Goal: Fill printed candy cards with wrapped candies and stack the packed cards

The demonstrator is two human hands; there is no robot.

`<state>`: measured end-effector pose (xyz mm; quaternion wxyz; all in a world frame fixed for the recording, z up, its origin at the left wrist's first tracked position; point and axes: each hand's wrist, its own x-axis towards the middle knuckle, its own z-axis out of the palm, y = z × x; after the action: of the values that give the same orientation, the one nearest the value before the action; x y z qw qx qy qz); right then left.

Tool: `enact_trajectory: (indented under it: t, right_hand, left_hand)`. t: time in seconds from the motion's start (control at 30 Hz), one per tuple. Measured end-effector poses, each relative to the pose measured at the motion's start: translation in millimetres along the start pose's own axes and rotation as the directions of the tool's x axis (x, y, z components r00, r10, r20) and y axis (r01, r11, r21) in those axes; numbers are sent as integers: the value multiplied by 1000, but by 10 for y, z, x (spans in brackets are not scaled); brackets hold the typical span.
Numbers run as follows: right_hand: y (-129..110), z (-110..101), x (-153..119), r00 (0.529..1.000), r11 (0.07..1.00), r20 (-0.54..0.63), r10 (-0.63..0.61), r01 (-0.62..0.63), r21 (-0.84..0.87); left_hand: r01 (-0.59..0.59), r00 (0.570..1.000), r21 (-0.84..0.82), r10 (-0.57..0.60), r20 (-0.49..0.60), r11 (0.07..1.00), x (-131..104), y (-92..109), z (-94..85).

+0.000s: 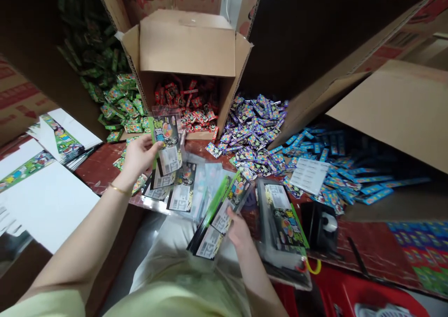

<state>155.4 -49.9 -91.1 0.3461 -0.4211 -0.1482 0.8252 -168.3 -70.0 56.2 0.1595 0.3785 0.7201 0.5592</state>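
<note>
My left hand [140,156] pinches the edge of a printed plastic bag [168,137] with a black and green design, held upright just in front of the middle carton. In my right hand [239,227] is a tilted stack of similar printed bags [219,219], the thumb lying across its front. More of these bags, one a black and white printed bag [182,188], lie at the table edge between my hands. To the right of my right hand rests another pile of printed bags [285,216] in clear plastic.
Tipped cartons hold heaps of small packets: green packets [122,104], red packets [199,114], purple packets [259,125] and blue packets [336,160]. White printed cards [45,186] lie at left. A black tape dispenser [317,226] and yellow-handled scissors [315,266] are at right, above a red stool [350,289].
</note>
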Motion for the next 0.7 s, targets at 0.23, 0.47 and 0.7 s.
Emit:
enact_trajectory:
  t: [0.23, 0.47, 0.7]
  right_hand:
    - [-185, 276, -307, 985, 998, 174, -9, 19, -59]
    - [-51, 64, -492, 996, 984, 95, 0, 17, -180]
    - [14, 10, -404, 995, 983, 99, -9, 27, -182]
  left_hand:
    - [446, 827, -228, -301, 475, 865, -1266, 65, 640]
    - [134, 916, 22, -132, 379, 991, -1585, -91, 878]
    - [121, 982, 765, -190, 1, 633, -1039, -692, 716]
